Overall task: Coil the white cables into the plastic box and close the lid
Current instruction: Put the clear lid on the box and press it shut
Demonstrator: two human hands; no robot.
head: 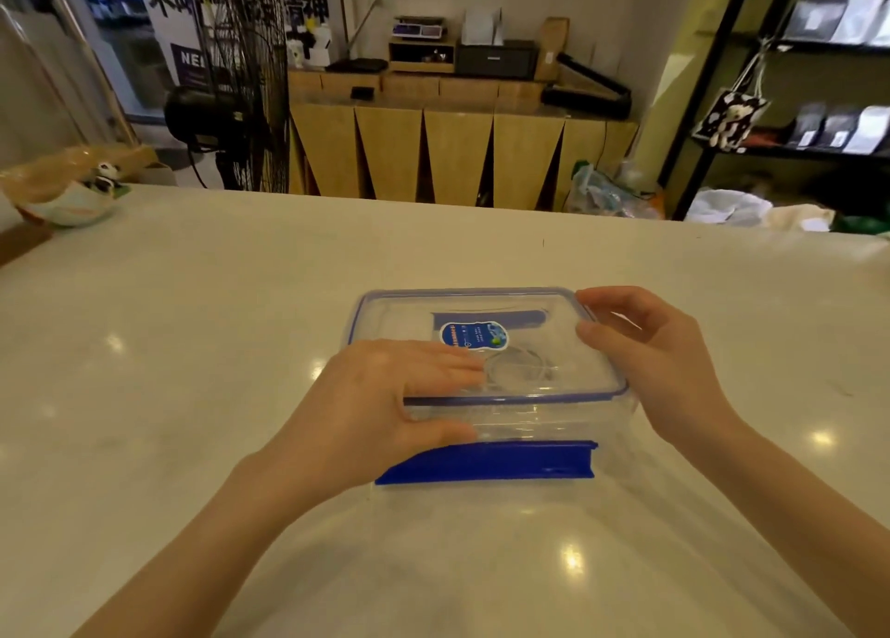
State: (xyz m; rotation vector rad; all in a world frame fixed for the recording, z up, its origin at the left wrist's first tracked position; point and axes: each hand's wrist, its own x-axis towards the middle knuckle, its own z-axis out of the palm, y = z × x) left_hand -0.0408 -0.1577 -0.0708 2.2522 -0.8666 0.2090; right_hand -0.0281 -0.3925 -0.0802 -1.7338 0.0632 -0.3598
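A clear plastic box (pixel 554 420) stands on the white table in front of me. Its clear lid (pixel 539 348), edged in blue and carrying a blue sticker, lies on top. A blue latch flap (pixel 486 461) on the near side hangs open, flat toward me. My left hand (pixel 380 396) lies flat on the lid's left part, thumb against the box's near wall. My right hand (pixel 650 348) grips the lid's right edge between thumb and fingers. A pale coil of white cable (pixel 517 370) shows faintly through the lid.
The white table (pixel 192 348) spreads wide on all sides of the box. A bowl with a panda figure (pixel 72 194) sits at the far left corner. Beyond the table stand a black fan (pixel 241 93) and a wooden counter.
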